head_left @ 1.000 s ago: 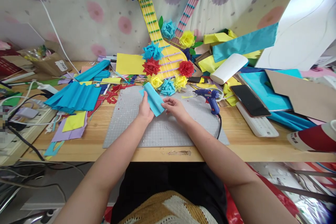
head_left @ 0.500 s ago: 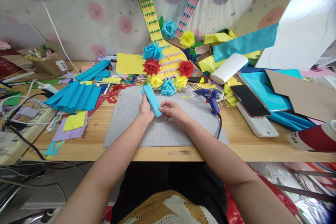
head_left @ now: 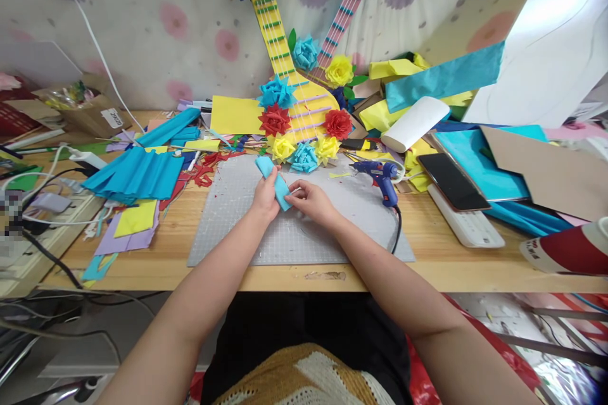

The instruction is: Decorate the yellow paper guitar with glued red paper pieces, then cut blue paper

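Observation:
A folded strip of light blue crepe paper point(head_left: 281, 190) is held slanting above the grey cutting mat point(head_left: 228, 228). My left hand point(head_left: 266, 196) wraps round it, with the thumb lying across its front. At the strip's lower right end, the fingertips of my right hand point(head_left: 308, 198) pinch its edge. Just beyond stands a yellow paper lute-like instrument point(head_left: 311, 107) decorated with paper flowers, including a blue one point(head_left: 304, 157) at its base. To the right of my right hand lies a blue glue gun point(head_left: 380, 176).
Pleated blue crepe paper point(head_left: 137, 174) and coloured scraps lie at left, near a power strip point(head_left: 61, 228) with cables. On the right are a phone point(head_left: 453, 181), a white keyboard-like object point(head_left: 468, 218), cardboard point(head_left: 546, 171) and a red-and-white cup point(head_left: 570, 247) near the table edge.
The left thumb has moved across the front of the blue paper, which now shows as a narrower strip. Both hands stay in nearly the same place.

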Demonstrator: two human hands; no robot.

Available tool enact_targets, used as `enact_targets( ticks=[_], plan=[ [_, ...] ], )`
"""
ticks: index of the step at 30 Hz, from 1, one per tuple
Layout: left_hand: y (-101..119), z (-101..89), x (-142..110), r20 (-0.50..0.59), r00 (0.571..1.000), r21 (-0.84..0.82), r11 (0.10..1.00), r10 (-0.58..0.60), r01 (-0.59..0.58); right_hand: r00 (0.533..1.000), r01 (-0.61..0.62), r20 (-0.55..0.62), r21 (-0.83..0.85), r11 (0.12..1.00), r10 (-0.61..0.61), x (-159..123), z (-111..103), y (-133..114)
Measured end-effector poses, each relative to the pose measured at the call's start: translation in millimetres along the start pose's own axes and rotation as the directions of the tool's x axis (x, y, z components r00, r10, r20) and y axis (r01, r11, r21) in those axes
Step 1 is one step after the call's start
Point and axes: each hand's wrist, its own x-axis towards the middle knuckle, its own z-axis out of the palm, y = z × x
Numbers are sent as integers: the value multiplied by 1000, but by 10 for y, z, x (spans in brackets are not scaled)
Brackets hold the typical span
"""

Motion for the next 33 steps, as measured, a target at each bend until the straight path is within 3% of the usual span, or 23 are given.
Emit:
enact_targets(
  ticks=[4,10,15,20,28,30,33],
  plan=[
    [20,-8,25,46,999,-61,998,-6,9,998,49,-41,-92,995,-53,-6,-15,10],
    [62,-10,9,108,991,-133,986,-85,99,1000,-2,2,-6,1000,2,-12,-10,0],
    [99,-8,-3,218,967,-211,961,-130,177,989,111,-85,-101,989,-120,-15,-14,16],
    [122,1,-8,216,966,-232,954,-141,191,987,123,-96,-48,991,-127,-2,-12,31],
    [117,-5,-3,194,970,-196,964,-143,181,982,170,-51,-166,971,-181,-18,10,30],
    [112,-12,4,218,967,-206,962,-134,180,984,157,-57,-138,978,-167,-12,12,24],
    [106,-9,-1,254,961,-226,959,-109,169,999,32,18,38,999,-33,-2,15,4]
  ],
)
